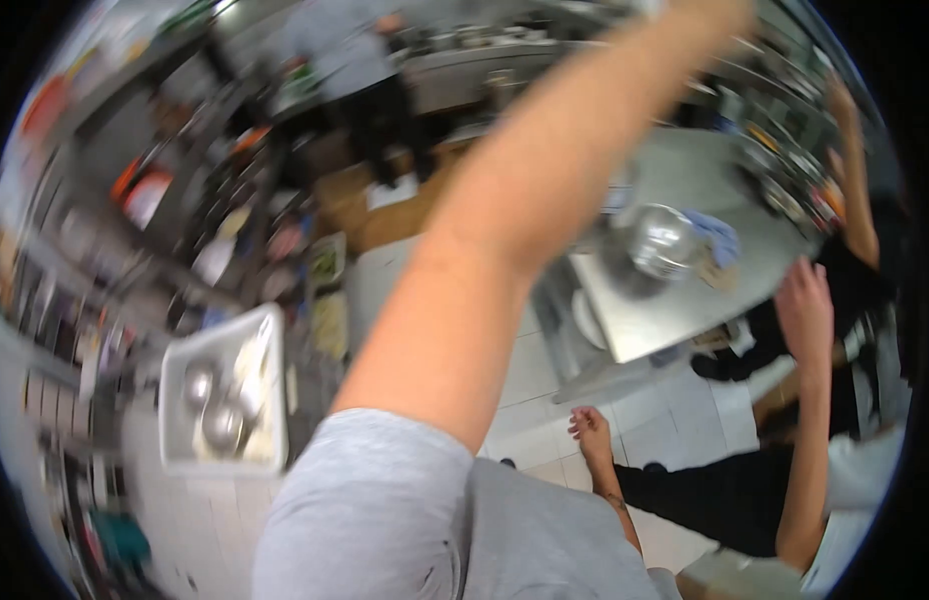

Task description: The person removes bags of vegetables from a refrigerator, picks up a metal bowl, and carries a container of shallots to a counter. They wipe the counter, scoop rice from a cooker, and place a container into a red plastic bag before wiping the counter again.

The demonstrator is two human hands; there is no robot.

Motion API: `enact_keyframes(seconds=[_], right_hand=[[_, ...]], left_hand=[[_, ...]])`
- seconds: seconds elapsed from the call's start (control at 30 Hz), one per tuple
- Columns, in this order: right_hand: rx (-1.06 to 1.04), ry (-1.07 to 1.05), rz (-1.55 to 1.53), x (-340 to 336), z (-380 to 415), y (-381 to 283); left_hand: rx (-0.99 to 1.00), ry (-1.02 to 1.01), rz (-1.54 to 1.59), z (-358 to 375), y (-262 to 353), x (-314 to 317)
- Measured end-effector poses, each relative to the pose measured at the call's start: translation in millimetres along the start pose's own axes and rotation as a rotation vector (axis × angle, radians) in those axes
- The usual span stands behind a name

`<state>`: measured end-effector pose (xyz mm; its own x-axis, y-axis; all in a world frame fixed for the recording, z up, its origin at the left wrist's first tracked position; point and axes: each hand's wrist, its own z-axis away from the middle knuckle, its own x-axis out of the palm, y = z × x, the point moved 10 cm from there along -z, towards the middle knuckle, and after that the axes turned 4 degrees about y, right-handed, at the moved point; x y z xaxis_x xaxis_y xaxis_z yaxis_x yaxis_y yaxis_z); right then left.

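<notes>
My left arm, in a grey sleeve, stretches up across the middle of the view to the upper right. My left hand [720, 14] is smeared by motion and cut off by the top edge, so its fingers and anything in them cannot be made out. My right hand [591, 432] hangs low over the tiled floor, below the steel table [645, 325]. Its fingers are loosely bent and apart, and nothing shows in them. A round metal bowl [665, 241] stands on the table beside a blue-and-white cloth [715, 238].
A white tub [172, 400] with metal bowls is at left, near crowded shelves. One person [350, 60] stands at the back counter. At right, a co-worker's hand [807, 305] is raised near the table corner; another person's arm [857, 190] reaches up behind it.
</notes>
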<state>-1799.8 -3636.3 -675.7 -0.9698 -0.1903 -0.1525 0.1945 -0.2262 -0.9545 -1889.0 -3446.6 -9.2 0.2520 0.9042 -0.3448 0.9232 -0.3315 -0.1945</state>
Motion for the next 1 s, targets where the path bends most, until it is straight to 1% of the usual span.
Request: enact_keyframes(seconds=[0.03,0.07,0.1,0.13,0.17,0.2,0.23,0.27,0.3,0.33,0.37,0.4,0.43,0.47,0.5,0.53,0.6,0.63,0.67,0.73,0.83,0.93,0.97,1.0], right_hand=[[-0.052,-0.079,-0.051,23.8,-6.3,-15.2],[-0.064,-0.185,-0.019,47.2,-10.7,-21.7],[-0.089,-0.28,0.008,70.5,-19.4,-30.0],[-0.118,-0.37,0.028,96.4,-24.7,-41.5],[-0.126,-0.442,0.026,122.8,-19.4,-60.2],[-0.138,-0.471,0.038,144.7,-16.1,-74.1],[-0.144,-0.497,0.05,165.8,-11.6,-85.1],[-0.155,-0.517,0.054,190.7,-5.4,-98.8],[-0.166,-0.58,0.031,219.9,7.5,-114.7],[-0.174,-0.636,0.006,250.3,24.5,-131.7],[-0.182,-0.687,-0.021,276.9,44.1,-147.8],[-0.204,-0.808,-0.035,307.8,75.2,-166.0],[-0.226,-0.93,-0.053,342.4,116.1,-183.6],[-0.244,-1.057,-0.075,378.2,161.3,-197.0],[-0.253,-1.208,-0.033,411.5,210.9,-200.6],[-0.26,-1.354,0.01,442.6,262.3,-198.2],[-0.254,-1.707,0.178,492.5,369.0,-169.5],[-0.404,-1.831,0.295,510.0,418.7,-157.1],[-0.561,-1.949,0.414,521.5,466.6,-141.1],[-0.78,-2.09,0.622,537.8,545.5,-101.5],[-0.788,-2.177,0.474,553.2,629.2,-67.1],[-0.603,-2.337,0.657,579.1,685.9,-33.7],[-0.446,-2.354,0.598,591.7,699.2,-23.4],[-0.339,-2.345,0.531,608.6,712.3,-19.0]], left_hand=[[0.026,0.056,0.022,52.2,21.7,-29.2],[-0.023,-0.131,0.223,112.9,23.5,-23.0],[0.023,0.147,0.119,177.0,36.2,-43.3],[0.014,-0.191,0.206,243.1,42.8,-40.2],[0.005,-0.106,0.269,304.9,40.0,-74.2],[-0.115,-0.394,0.313,378.5,29.3,-78.9],[-0.317,-0.641,0.321,444.5,13.1,-98.5],[-0.338,-0.784,0.295,509.6,5.5,-136.8],[-0.48,-0.811,0.241,566.6,-3.9,-187.2],[-0.774,-0.973,0.186,626.9,-16.7,-239.0],[-0.951,-0.884,0.113,677.5,-17.5,-301.5],[-1.241,-0.87,0.021,731.0,-13.8,-364.5],[-1.384,-0.618,-0.006,745.9,-5.3,-435.3],[-1.569,-0.473,-0.121,777.9,9.9,-498.7],[-1.744,-0.317,-0.237,807.9,29.5,-556.3],[-1.863,-0.177,-0.307,825.1,46.4,-604.4],[-2.082,0.128,-0.429,855.2,90.8,-680.9],[-2.002,0.246,-0.487,855.5,101.5,-709.3],[-1.998,0.331,-0.543,859.8,114.2,-732.1],[-1.96,0.509,-0.665,862.4,126.2,-775.2],[-1.864,0.637,-0.71,856.9,124.4,-823.6],[-1.752,0.766,-0.783,864.4,121.3,-872.2],[-1.716,0.787,-0.839,868.5,124.0,-888.2],[-1.678,0.807,-0.897,872.7,125.8,-904.5]])
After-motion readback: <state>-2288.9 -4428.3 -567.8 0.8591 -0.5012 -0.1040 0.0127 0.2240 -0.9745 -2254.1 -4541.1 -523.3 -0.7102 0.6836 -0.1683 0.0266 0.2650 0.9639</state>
